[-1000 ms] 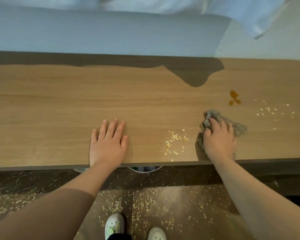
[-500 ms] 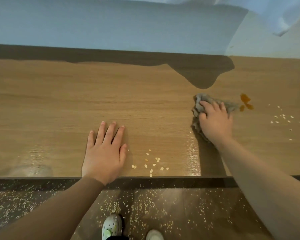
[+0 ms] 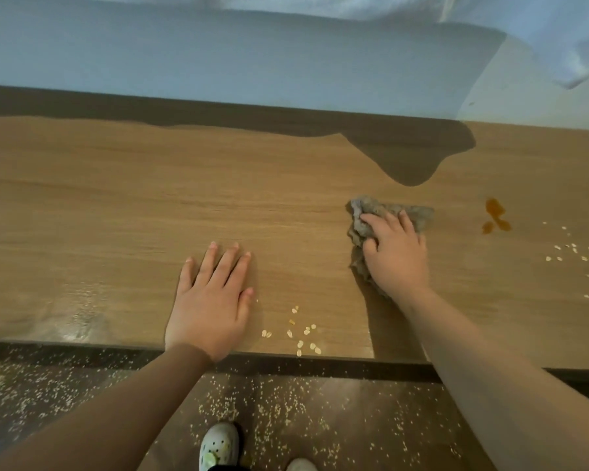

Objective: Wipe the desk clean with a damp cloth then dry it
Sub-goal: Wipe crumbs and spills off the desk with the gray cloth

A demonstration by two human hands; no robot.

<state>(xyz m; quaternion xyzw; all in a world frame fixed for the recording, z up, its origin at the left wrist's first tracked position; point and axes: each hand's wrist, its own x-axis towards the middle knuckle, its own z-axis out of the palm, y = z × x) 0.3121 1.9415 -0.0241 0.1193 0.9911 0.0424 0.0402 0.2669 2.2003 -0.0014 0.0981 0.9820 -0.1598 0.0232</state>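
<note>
A long wooden desk [image 3: 116,205] runs across the view. My right hand [image 3: 393,254] presses a crumpled grey cloth [image 3: 364,215] flat on the desk, right of centre; the cloth sticks out past my fingers at the far side. My left hand [image 3: 211,300] lies flat, fingers apart, near the front edge and holds nothing. A brown liquid stain [image 3: 495,215] sits to the right of the cloth, apart from it. Oat flakes [image 3: 303,334] lie by the front edge between my hands, and more flakes [image 3: 570,251] are scattered at the far right.
A pale wall [image 3: 218,62] backs the desk, and white fabric [image 3: 541,25] hangs at the top right. A wet sheen [image 3: 79,311] shows on the desk at the left front. The dark floor [image 3: 286,419] below is strewn with flakes, next to my white shoes [image 3: 218,447].
My right hand has pushed the cloth away from the front edge toward the back of the desk, near the brown stain. The flakes stay by the edge. My left hand stays flat.
</note>
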